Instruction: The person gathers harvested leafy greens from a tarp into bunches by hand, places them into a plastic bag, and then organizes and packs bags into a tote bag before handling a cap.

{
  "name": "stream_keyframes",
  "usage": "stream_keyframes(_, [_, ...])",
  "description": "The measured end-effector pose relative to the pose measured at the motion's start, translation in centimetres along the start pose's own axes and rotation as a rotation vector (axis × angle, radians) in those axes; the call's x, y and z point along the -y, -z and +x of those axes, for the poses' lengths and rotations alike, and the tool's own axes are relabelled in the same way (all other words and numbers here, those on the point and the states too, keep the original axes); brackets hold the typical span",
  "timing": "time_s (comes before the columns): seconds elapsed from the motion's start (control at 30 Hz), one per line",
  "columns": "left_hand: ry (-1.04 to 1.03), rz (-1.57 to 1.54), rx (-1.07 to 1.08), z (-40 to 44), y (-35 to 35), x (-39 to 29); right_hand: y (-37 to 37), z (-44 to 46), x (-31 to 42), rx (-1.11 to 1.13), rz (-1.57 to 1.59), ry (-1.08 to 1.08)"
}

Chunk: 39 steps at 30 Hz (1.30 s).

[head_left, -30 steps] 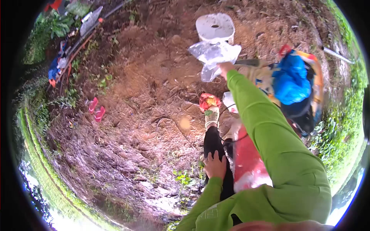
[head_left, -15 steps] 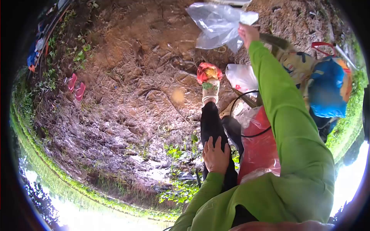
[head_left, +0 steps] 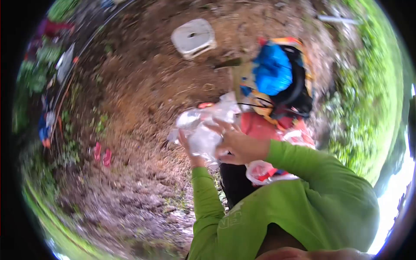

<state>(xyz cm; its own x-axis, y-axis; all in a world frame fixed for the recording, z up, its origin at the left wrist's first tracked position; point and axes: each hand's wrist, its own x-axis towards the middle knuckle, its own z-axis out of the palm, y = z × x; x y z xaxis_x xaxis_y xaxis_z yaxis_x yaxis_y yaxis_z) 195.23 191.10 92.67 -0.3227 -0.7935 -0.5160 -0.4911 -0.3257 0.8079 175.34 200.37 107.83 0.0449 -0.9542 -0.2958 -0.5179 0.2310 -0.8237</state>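
A crumpled clear plastic bag (head_left: pixel 201 130) is between my two hands, in front of my body. My left hand (head_left: pixel 190 151) supports its near left side, with the fingers pointing up along the plastic. On the bag's right side, my right hand (head_left: pixel 238 143) touches the plastic with spread, bent fingers. My foot and most of my lower leg are hidden behind the bag and hands. A bit of red (head_left: pixel 206 105) shows just beyond the bag. The red plastic bag (head_left: pixel 258 125) lies to the right of my right hand.
A white stool (head_left: pixel 193 35) stands on the muddy ground farther out. To its right lie a blue bag (head_left: pixel 273 69) and a black and orange bag. Pink flip-flops (head_left: pixel 102 154) are at the left. Near my lap, a white bag (head_left: pixel 262 172) holds red and blue items.
My right hand has drawn the clear bag back toward my body. My left hand has left my leg and come up to the bag. The view has shifted, bringing the whole stool back in.
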Motion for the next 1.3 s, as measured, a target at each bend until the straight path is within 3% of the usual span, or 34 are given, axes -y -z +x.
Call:
stream_keyframes(0.03, [0.018,-0.064,0.068,-0.3,-0.1,-1.6,1.1,-0.9,-0.1,-0.126,-0.040,0.004])
stream_keyframes(0.07, [0.040,-0.102,0.140,-1.1,-0.2,-2.9,2.5,-1.4,0.7,-0.170,-0.035,-0.126])
stream_keyframes(0.13, [0.087,-0.119,0.291,-3.3,0.2,-5.4,3.9,-2.8,1.6,-0.203,-0.089,-0.117])
stream_keyframes(0.23, [0.192,-0.087,0.557,-7.2,1.9,-8.9,3.2,-4.5,0.6,-0.040,0.397,0.067])
stream_keyframes(0.27, [0.236,-0.067,0.654,-8.3,3.0,-10.3,2.6,-5.8,0.3,-0.175,0.322,0.131])
stream_keyframes(0.33, [0.305,-0.008,0.811,-9.9,5.6,-13.7,4.3,-10.5,-0.2,-0.076,0.387,0.085])
stream_keyframes(0.4, [0.312,0.038,0.700,-10.7,8.3,-17.1,8.4,-19.1,-2.0,-0.124,0.478,-0.045])
stream_keyframes(0.43, [0.242,0.037,0.467,-11.4,8.8,-18.2,11.9,-24.8,-1.9,-0.187,0.183,-0.109])
stream_keyframes(0.47, [0.161,0.052,0.222,-12.1,9.4,-19.2,16.5,-30.2,0.6,-0.141,0.334,-0.442])
stream_keyframes(0.5, [0.086,0.083,-0.007,-12.7,9.9,-20.2,17.1,-36.7,-2.1,-0.274,0.336,-0.535])
stream_keyframes(0.53, [0.006,0.245,-0.183,-9.8,12.1,-18.1,16.0,-44.0,-4.8,-0.411,0.375,-0.665])
stream_keyframes(0.57, [-0.053,0.476,-0.208,-5.9,14.8,-14.3,14.5,-51.1,-7.4,-0.551,0.411,-0.809])
stream_keyframes(0.63, [-0.161,0.783,-0.078,-0.8,18.5,-7.9,8.4,-65.5,-13.3,-0.820,0.530,-1.115])
stream_keyframes(0.7, [-0.236,0.607,0.061,-3.4,12.5,-8.9,0.5,-78.2,-18.1,-1.073,0.680,-1.354])
stream_keyframes(0.73, [-0.242,0.458,0.132,-6.2,7.1,-11.4,-3.4,-82.9,-19.7,-1.179,0.770,-1.417])
stream_keyframes(0.8, [-0.395,0.497,0.384,-12.9,-1.8,-16.4,-9.4,-89.3,-22.7,-1.299,0.935,-1.441])
stream_keyframes(0.83, [-0.675,0.668,0.498,-14.4,-5.0,-16.0,-13.3,-92.1,-24.5,-1.282,1.002,-1.390])
stream_keyframes(0.87, [-0.869,0.616,0.652,-14.0,-7.7,-13.3,-12.2,-89.5,-24.6,-0.986,0.590,-1.472])
stream_keyframes(0.9, [-0.850,0.645,0.729,-16.8,-10.6,-14.7,-11.1,-86.8,-24.6,-0.572,0.013,-1.592])
stream_keyframes(0.93, [-0.864,0.747,0.852,-18.5,-12.9,-14.9,-10.0,-83.9,-24.6,-0.304,-0.453,-1.639])
stream_keyframes(0.97, [-0.968,0.879,0.916,-20.4,-14.4,-16.8,-9.7,-82.6,-25.6,-0.393,-0.515,-1.566])
stream_keyframes(1.0, [-1.047,0.962,0.912,-20.6,-15.0,-16.3,-11.8,-84.0,-30.2,-0.774,-0.375,-1.422])
stream_keyframes(1.03, [-1.129,1.042,0.904,-20.8,-15.6,-15.9,-9.8,-80.5,-28.8,-1.101,-0.108,-1.380])
stream_keyframes(1.07, [-1.088,1.073,0.938,-20.6,-15.8,-15.6,-7.3,-75.9,-26.6,-1.549,0.409,-1.262])
stream_keyframes(1.1, [-1.046,1.105,0.971,-20.5,-16.0,-15.3,-5.0,-72.5,-24.6,-1.772,0.673,-1.143])
stream_keyframes(1.17, [-0.763,1.021,1.079,-18.3,-16.8,-14.6,-1.4,-69.2,-22.8,-1.946,0.886,-0.908])
stream_keyframes(1.23, [-0.504,0.744,1.044,-17.0,-17.7,-13.3,0.6,-67.8,-21.0,-1.466,-0.014,-0.903])
stream_keyframes(1.27, [-0.378,0.562,0.992,-16.5,-18.2,-13.0,4.5,-64.7,-15.9,-1.036,-0.612,-0.993])
stream_keyframes(1.3, [-0.163,0.555,1.028,-16.0,-19.0,-14.7,6.4,-62.2,-13.9,-1.052,-0.589,-1.033])
